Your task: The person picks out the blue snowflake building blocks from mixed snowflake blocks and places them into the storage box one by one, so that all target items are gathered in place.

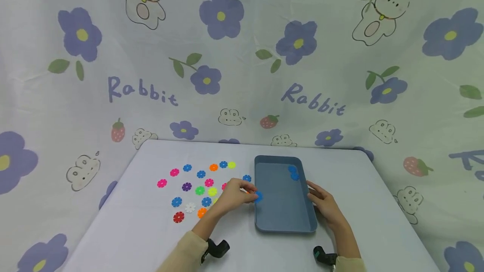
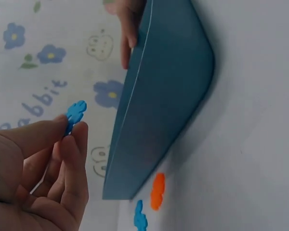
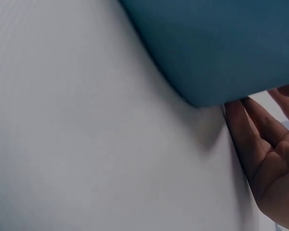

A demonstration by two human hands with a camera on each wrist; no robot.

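Observation:
My left hand (image 1: 235, 195) pinches a blue notched plastic disc (image 1: 259, 197) between thumb and fingertips, above the left rim of a blue-grey tray (image 1: 283, 215). The left wrist view shows this disc edge-on, apart from the tray wall (image 2: 154, 96). At the tray's right side, my right hand (image 1: 328, 208) touches the outer wall with extended fingers. Part of that contact is hidden in the right wrist view. Inside the tray, near its far right corner, lie blue discs (image 1: 294, 176), close together or overlapping.
Left of the tray, several loose discs in mixed colours lie spread on the white table (image 1: 128, 230), among them a red disc (image 1: 179, 217), a purple disc (image 1: 187, 187) and a green disc (image 1: 200, 190). A patterned curtain (image 1: 242, 62) hangs behind the table.

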